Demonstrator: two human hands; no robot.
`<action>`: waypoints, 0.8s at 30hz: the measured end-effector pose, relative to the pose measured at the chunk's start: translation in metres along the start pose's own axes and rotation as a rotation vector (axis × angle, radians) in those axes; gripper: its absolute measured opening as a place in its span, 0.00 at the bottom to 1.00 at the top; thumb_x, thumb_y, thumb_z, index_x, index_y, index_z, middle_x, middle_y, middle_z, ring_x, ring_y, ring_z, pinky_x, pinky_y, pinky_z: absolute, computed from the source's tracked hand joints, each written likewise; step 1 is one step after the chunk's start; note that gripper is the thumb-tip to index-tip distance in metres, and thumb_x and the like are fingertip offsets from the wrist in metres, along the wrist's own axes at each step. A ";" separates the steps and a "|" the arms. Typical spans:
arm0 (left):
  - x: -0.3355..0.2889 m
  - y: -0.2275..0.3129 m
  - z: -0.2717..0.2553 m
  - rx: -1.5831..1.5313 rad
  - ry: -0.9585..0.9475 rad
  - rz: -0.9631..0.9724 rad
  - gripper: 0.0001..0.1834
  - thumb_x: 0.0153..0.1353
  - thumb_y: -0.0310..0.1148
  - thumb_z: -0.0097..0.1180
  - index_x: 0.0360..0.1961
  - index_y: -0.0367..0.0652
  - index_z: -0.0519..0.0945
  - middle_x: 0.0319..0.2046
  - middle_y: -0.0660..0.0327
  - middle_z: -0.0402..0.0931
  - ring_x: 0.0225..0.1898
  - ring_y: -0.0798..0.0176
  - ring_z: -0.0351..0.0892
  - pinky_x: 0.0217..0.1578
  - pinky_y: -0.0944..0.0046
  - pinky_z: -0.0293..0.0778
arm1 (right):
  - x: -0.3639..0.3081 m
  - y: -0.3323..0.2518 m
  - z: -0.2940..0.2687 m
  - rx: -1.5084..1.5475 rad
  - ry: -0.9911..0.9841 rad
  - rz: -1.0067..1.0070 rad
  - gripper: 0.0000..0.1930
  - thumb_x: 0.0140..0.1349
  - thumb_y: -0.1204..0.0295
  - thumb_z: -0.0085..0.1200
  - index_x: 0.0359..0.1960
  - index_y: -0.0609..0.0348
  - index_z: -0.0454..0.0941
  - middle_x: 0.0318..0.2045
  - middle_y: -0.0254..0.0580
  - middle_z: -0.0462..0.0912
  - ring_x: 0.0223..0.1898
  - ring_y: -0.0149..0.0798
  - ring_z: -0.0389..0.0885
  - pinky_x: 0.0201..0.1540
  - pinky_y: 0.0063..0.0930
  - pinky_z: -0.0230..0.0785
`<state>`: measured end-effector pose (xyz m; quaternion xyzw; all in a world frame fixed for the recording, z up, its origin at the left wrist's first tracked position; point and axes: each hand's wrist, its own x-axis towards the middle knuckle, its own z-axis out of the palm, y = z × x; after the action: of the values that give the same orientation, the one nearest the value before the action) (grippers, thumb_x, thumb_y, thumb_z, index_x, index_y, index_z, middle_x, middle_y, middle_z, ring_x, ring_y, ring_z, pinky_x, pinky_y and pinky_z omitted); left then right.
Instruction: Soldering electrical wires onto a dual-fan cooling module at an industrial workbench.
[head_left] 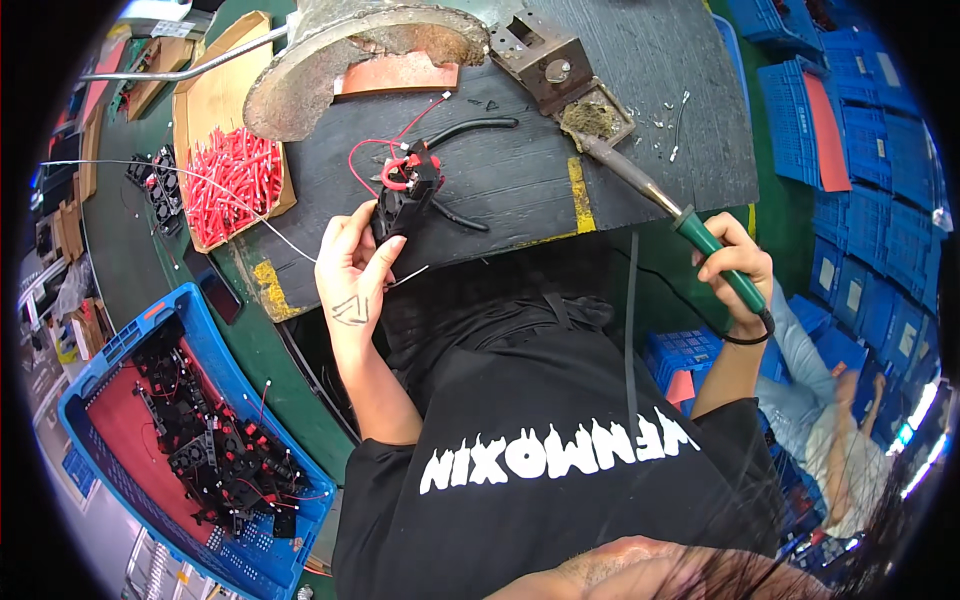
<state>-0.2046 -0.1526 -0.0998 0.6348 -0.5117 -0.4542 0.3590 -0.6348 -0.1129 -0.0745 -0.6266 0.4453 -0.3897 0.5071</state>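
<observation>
My left hand (350,260) is closed on a small black plastic housing (405,208) with red parts on top. A thin red wire (362,172) with a white plug loops up from it. A thin silvery wire (285,238) passes by the same hand. My right hand (745,262) is wrapped round the green handle of a soldering iron (698,235). The iron's tip end is at the yellowish sponge (592,118) in the metal stand's tray. Black-handled pliers (475,125) lie behind the housing, their jaws mostly hidden.
An open carton (188,205) of red wire pieces stands on the dark table (690,90). Behind it is a large metal hood (270,95). A blue crate (75,410) of black assemblies sits at lower left. Blue bins (860,215) are stacked right, near another person (840,460).
</observation>
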 end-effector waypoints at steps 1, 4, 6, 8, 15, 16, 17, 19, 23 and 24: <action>-0.001 0.002 -0.001 0.005 0.004 0.002 0.23 0.53 0.22 0.67 0.51 0.33 0.77 0.29 0.67 0.61 0.19 0.79 0.64 0.18 0.77 0.66 | 0.001 -0.006 0.002 0.035 0.011 0.042 0.01 0.51 0.76 0.60 0.26 0.58 0.81 0.33 0.41 0.71 0.34 0.35 0.69 0.36 0.26 0.59; 0.000 0.001 -0.003 0.001 -0.001 0.009 0.23 0.53 0.22 0.67 0.52 0.33 0.77 0.29 0.68 0.61 0.19 0.79 0.64 0.18 0.77 0.66 | 0.008 -0.028 0.018 -0.147 -0.010 0.032 0.05 0.52 0.72 0.60 0.29 0.59 0.82 0.33 0.42 0.71 0.34 0.35 0.68 0.36 0.27 0.58; 0.002 -0.001 -0.002 0.001 -0.012 0.034 0.23 0.53 0.23 0.67 0.51 0.33 0.77 0.29 0.67 0.61 0.19 0.79 0.63 0.18 0.76 0.65 | 0.013 -0.042 0.021 -0.331 -0.114 -0.062 0.26 0.58 0.46 0.56 0.35 0.62 0.83 0.32 0.42 0.71 0.30 0.37 0.69 0.32 0.27 0.59; 0.003 0.001 -0.001 0.019 -0.014 0.037 0.23 0.53 0.23 0.68 0.51 0.33 0.77 0.29 0.68 0.61 0.19 0.79 0.63 0.18 0.76 0.65 | 0.013 -0.032 0.027 -0.380 -0.037 -0.194 0.35 0.56 0.38 0.54 0.37 0.65 0.82 0.31 0.43 0.74 0.27 0.38 0.71 0.29 0.28 0.60; 0.001 0.002 0.001 0.015 -0.020 0.039 0.22 0.53 0.24 0.67 0.51 0.33 0.78 0.29 0.68 0.60 0.19 0.78 0.63 0.19 0.76 0.65 | -0.018 -0.019 0.051 -0.413 0.279 -0.023 0.16 0.55 0.70 0.62 0.42 0.66 0.78 0.35 0.50 0.80 0.33 0.40 0.81 0.39 0.28 0.73; 0.002 0.003 0.001 0.011 -0.020 0.043 0.22 0.53 0.24 0.67 0.51 0.33 0.78 0.29 0.68 0.60 0.19 0.78 0.63 0.19 0.76 0.65 | -0.021 -0.019 0.049 -0.418 0.281 -0.026 0.16 0.55 0.70 0.62 0.42 0.66 0.78 0.35 0.50 0.80 0.33 0.40 0.81 0.39 0.28 0.73; 0.001 0.003 0.000 0.013 -0.018 0.040 0.22 0.53 0.25 0.68 0.51 0.33 0.78 0.29 0.68 0.60 0.19 0.78 0.63 0.19 0.75 0.65 | -0.019 -0.023 0.050 -0.425 0.236 -0.044 0.16 0.53 0.73 0.64 0.43 0.66 0.77 0.36 0.50 0.80 0.34 0.40 0.81 0.39 0.29 0.73; 0.000 0.003 0.000 0.012 -0.015 0.041 0.22 0.53 0.25 0.68 0.51 0.33 0.78 0.28 0.68 0.61 0.19 0.78 0.63 0.19 0.75 0.65 | -0.018 -0.030 0.050 -0.483 0.150 -0.123 0.18 0.49 0.78 0.65 0.43 0.65 0.78 0.39 0.51 0.80 0.35 0.40 0.81 0.39 0.28 0.73; -0.001 -0.001 0.000 0.034 -0.007 0.085 0.21 0.53 0.26 0.68 0.49 0.34 0.79 0.28 0.68 0.61 0.19 0.78 0.63 0.20 0.75 0.65 | -0.012 -0.054 0.061 -0.593 0.112 -0.094 0.18 0.46 0.89 0.61 0.40 0.60 0.82 0.41 0.47 0.79 0.35 0.37 0.80 0.34 0.24 0.72; -0.002 -0.003 0.001 0.045 -0.002 0.098 0.21 0.53 0.26 0.68 0.49 0.34 0.79 0.27 0.68 0.61 0.19 0.78 0.63 0.20 0.74 0.65 | -0.011 -0.059 0.063 -0.600 0.113 -0.100 0.18 0.46 0.89 0.61 0.40 0.60 0.82 0.41 0.47 0.79 0.35 0.37 0.80 0.34 0.24 0.72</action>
<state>-0.2044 -0.1500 -0.1023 0.6163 -0.5528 -0.4251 0.3660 -0.5696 -0.0787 -0.0281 -0.7469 0.5366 -0.2996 0.2539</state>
